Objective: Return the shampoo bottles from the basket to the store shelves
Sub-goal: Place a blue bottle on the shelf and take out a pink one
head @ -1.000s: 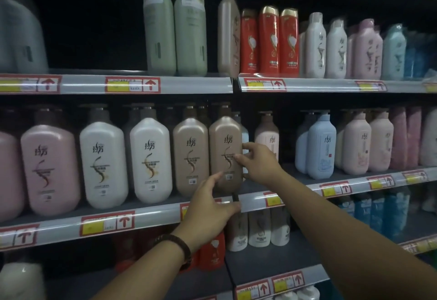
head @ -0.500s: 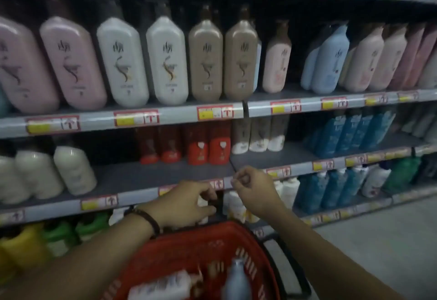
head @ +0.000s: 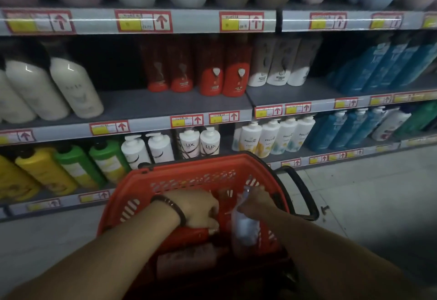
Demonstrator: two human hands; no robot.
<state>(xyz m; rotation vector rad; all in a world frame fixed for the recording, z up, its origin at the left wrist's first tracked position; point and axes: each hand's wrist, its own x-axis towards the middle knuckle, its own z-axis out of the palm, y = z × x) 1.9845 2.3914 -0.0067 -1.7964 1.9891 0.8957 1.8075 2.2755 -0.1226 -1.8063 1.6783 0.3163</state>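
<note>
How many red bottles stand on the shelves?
4 red bottles in a row on the middle shelf; the left two stand further back. More may be hidden behind.

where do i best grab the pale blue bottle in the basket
Likely its narrow top, from above. The bottle stands tilted, top up, near the basket's right wall, with a red bottle lying close on its left, so the body is hard to reach. The right hand grips it there.
</note>
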